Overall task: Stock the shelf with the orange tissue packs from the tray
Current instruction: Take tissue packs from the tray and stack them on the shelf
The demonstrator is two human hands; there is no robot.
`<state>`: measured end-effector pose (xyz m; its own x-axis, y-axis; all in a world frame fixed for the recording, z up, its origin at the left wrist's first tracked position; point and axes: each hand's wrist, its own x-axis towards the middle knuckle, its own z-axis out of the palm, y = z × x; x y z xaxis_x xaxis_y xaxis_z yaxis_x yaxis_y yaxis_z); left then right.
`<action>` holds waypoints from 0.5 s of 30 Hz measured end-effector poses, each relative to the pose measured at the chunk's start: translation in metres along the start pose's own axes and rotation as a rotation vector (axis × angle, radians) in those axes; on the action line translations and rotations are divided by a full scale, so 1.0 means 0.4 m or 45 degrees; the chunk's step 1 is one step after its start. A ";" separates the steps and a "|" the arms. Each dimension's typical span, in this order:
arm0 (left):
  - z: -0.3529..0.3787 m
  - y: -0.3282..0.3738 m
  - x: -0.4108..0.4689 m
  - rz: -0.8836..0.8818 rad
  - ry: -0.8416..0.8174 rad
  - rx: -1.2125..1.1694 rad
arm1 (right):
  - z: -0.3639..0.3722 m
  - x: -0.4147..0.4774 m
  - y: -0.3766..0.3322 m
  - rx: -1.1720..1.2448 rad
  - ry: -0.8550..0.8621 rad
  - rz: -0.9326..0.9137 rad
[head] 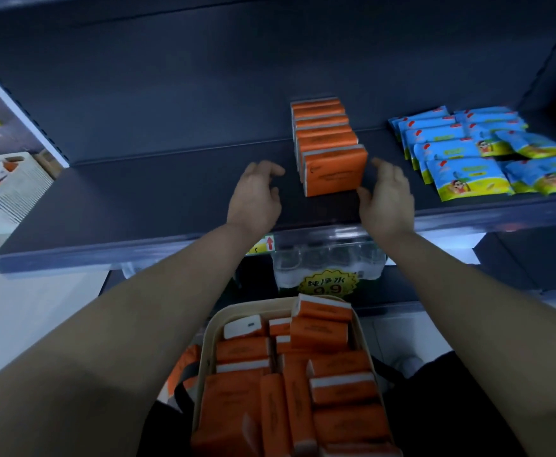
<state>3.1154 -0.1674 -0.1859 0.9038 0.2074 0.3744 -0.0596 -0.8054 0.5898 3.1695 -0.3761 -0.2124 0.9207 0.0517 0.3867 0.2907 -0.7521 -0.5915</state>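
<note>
**Orange packs lined up on the shelf, both hands empty**

The row of tissue packs stood on edge on the dark matte shelf, running straight back from the gap between the two sets of fingers. Each one was a flat rectangular brick in glossy orange wrap, with a white strip down the side and tiny print on the face. The front pack sat right between the fingertips.

The left hand had its fingers loosely curled around nothing, a little way off the front pack's left side. The right hand was relaxed and mostly straight, fingers just beside the pack's right edge. I honestly couldn't tell if the thumb touched the corner.

Way back behind the wrists, a smooth beige tray with rounded corners held a jumble of the same orange packs, some flat, some on edge. Right of the right fingers lay soft, crinkly blue-and-yellow packets, overlapping each other. Under the shelf lip sat shrink-wrapped clear bottles.
</note>
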 end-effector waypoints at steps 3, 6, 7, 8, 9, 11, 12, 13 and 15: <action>-0.036 -0.014 -0.069 0.072 -0.021 0.056 | -0.012 -0.068 -0.007 -0.077 -0.025 -0.050; -0.056 -0.036 -0.154 0.063 -0.059 0.079 | -0.007 -0.150 -0.005 -0.120 -0.117 -0.198; -0.057 -0.048 -0.184 0.056 -0.077 0.088 | -0.004 -0.179 -0.004 -0.120 -0.158 -0.251; -0.058 -0.060 -0.215 0.041 -0.107 0.105 | 0.001 -0.209 -0.003 -0.116 -0.211 -0.297; -0.058 -0.073 -0.245 0.014 -0.152 0.122 | 0.006 -0.240 -0.001 -0.117 -0.276 -0.337; -0.057 -0.101 -0.303 -0.055 -0.273 0.152 | 0.017 -0.301 -0.001 -0.113 -0.428 -0.409; -0.056 -0.115 -0.331 -0.079 -0.331 0.163 | 0.023 -0.330 -0.001 -0.122 -0.497 -0.439; -0.053 -0.130 -0.358 -0.094 -0.378 0.167 | 0.029 -0.358 0.000 -0.147 -0.556 -0.463; -0.044 -0.158 -0.404 -0.128 -0.462 0.169 | 0.043 -0.403 0.002 -0.198 -0.677 -0.497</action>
<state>2.9655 -0.1403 -0.2710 0.9948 0.0981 0.0287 0.0703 -0.8608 0.5041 3.0258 -0.3735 -0.2874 0.7704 0.6248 0.1270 0.6234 -0.6966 -0.3552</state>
